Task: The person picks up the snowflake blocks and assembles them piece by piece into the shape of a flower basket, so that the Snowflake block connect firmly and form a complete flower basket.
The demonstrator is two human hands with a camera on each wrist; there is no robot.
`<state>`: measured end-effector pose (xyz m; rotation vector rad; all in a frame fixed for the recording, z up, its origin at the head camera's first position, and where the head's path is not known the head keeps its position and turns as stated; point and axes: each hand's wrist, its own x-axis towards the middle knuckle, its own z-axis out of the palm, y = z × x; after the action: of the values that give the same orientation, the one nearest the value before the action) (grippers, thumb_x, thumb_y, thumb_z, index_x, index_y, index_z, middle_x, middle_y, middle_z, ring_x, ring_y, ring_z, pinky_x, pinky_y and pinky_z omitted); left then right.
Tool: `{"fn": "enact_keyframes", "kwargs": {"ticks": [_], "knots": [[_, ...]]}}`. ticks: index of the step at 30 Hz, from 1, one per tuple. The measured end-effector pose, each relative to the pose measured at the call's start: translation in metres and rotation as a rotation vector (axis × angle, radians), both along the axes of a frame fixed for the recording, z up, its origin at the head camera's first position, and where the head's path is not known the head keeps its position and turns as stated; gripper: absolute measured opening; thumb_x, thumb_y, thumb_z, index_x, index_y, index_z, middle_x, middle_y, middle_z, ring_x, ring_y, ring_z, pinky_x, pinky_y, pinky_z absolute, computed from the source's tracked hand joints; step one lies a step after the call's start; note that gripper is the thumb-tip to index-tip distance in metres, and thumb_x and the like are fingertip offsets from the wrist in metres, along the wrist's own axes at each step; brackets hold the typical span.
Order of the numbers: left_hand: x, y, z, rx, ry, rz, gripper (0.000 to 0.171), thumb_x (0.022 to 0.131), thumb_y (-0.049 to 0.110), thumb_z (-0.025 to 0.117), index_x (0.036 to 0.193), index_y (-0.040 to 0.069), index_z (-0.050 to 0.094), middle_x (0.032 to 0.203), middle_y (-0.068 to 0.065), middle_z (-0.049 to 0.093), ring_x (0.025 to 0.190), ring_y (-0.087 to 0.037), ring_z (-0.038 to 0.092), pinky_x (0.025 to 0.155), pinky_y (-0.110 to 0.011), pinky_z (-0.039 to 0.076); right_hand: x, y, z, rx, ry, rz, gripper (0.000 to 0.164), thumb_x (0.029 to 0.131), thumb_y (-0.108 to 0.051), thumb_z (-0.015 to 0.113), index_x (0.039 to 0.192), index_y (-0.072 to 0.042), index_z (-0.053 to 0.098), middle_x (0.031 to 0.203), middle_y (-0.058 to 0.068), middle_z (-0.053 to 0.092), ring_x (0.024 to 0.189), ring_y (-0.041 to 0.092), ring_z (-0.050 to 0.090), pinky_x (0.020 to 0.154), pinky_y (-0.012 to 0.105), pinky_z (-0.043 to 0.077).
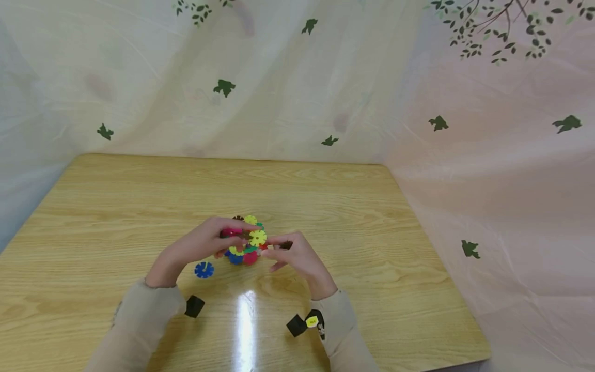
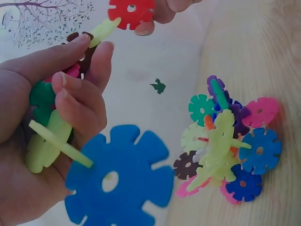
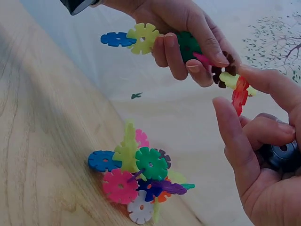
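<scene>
My left hand holds a chain of notched plastic snowflake discs. From its far end the chain has a blue disc, a yellow disc, a green disc, a pink one partly hidden by fingers, and a brown disc under the thumb. Beyond these, a pale yellow disc joins a red disc. The right hand has its fingertips at the red disc, pinching it at the chain's end. A dark round piece sits among its curled fingers.
On the wooden table, below the hands, stands a multicoloured cluster of joined discs. Black camera blocks hang by both wrists. Behind the table is a printed cloth backdrop.
</scene>
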<state>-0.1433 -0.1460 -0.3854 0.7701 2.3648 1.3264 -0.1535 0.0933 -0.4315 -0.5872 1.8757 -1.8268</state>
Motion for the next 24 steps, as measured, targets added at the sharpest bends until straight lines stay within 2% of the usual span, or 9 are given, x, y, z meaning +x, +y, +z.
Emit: {"fn": "enact_keyframes", "kwargs": {"ticks": [5,8,12,15,18,24], "knots": [[-0.001,0.007,-0.006,0.033,0.011,0.032,0.034,0.099,0.015,0.055,0.131,0.009,0.061,0.063,-0.004,0.051,0.044,-0.015,0.041,0.044,-0.028,0.045,0.001,-0.001,-0.006,-0.092,0.037,-0.01,0.03,0.089,0.001,0.062,0.109,0.023,0.06,0.059,-0.008,0.048,0.053,0.004,0.05,0.058,0.033,0.061],[0.0,0.01,-0.012,0.081,0.02,0.049,0.033,0.098,0.013,0.056,0.131,0.007,0.061,0.062,-0.006,0.052,0.044,-0.023,0.045,0.044,-0.031,0.048,0.001,-0.001,-0.005,-0.134,0.042,-0.01,0.032,0.09,-0.001,0.061,0.108,0.025,0.059,0.065,-0.005,0.056,0.057,0.006,0.056,0.058,0.034,0.061],[-0.005,0.009,-0.018,0.171,-0.001,0.074,0.035,0.098,0.01,0.055,0.133,0.007,0.059,0.073,-0.009,0.06,0.045,-0.025,0.046,0.045,-0.03,0.049,-0.002,-0.005,-0.001,-0.148,0.008,-0.05,0.037,0.091,-0.009,0.065,0.113,0.02,0.06,0.076,-0.001,0.058,0.067,0.008,0.059,0.058,0.035,0.061],[-0.01,0.006,-0.02,0.214,-0.026,0.089,0.037,0.098,0.01,0.054,0.135,0.007,0.057,0.08,-0.011,0.064,0.046,-0.023,0.046,0.045,-0.029,0.048,-0.005,-0.009,0.0,-0.155,-0.01,-0.077,0.037,0.09,-0.008,0.066,0.115,0.018,0.059,0.074,-0.003,0.054,0.068,0.008,0.056,0.058,0.035,0.061],[-0.016,0.002,-0.02,0.232,-0.044,0.089,0.037,0.099,0.01,0.054,0.135,0.006,0.056,0.079,-0.01,0.064,0.046,-0.02,0.045,0.044,-0.027,0.047,-0.007,-0.013,0.001,-0.17,-0.008,-0.084,0.036,0.091,-0.005,0.064,0.118,0.018,0.057,0.069,-0.004,0.048,0.064,0.007,0.051,0.058,0.033,0.061],[-0.027,-0.007,-0.02,0.264,-0.068,0.091,0.036,0.099,0.011,0.055,0.134,0.004,0.057,0.081,-0.02,0.064,0.048,-0.013,0.047,0.045,-0.028,0.049,-0.013,-0.021,0.001,-0.189,-0.017,-0.11,0.044,0.089,-0.002,0.065,0.126,0.017,0.052,0.067,-0.006,0.035,0.061,0.005,0.043,0.058,0.03,0.061]]}}
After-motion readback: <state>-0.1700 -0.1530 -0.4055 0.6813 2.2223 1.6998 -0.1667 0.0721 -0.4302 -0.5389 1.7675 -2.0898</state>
